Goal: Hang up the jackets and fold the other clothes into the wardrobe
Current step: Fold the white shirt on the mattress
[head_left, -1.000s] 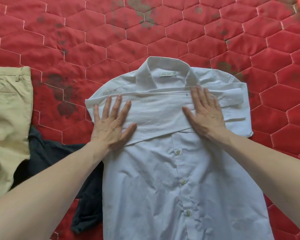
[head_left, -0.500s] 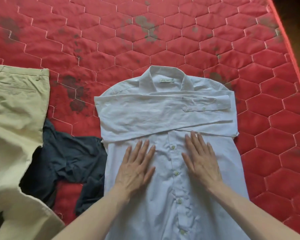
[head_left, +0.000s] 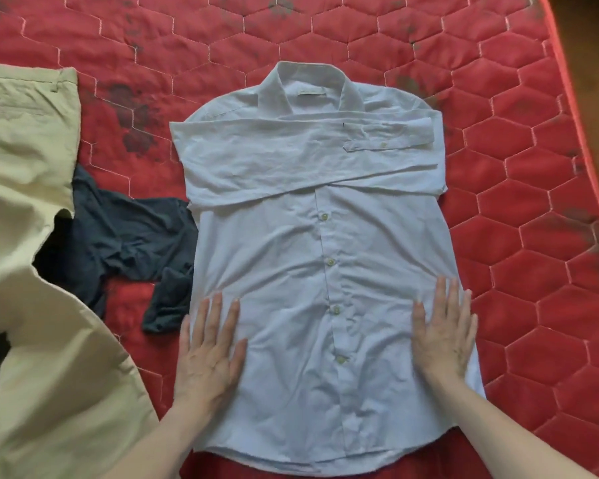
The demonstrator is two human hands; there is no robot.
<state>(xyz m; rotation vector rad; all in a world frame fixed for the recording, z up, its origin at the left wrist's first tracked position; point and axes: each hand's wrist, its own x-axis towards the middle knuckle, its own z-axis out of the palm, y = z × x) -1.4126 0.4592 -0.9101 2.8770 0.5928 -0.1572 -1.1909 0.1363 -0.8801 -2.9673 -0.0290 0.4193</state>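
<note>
Hands lay flat, fingers spread, on a white button-front cotton shirt at the middle of the red hexagon-quilted mattress: left hand at the shirt's left side, right hand at its right. Sleeves were crossed over the chest, so smoothing appeared under way; next would likely come gripping the hem near the mattress's near edge and folding it toward the collar.

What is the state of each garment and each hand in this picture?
White shirt: laid flat, buttoned, sleeves folded across the chest.
Khaki trousers: spread out, unfolded.
Dark garment: crumpled, partly under the trousers.
Left hand: open, flat on the shirt.
Right hand: open, flat on the shirt.
</note>
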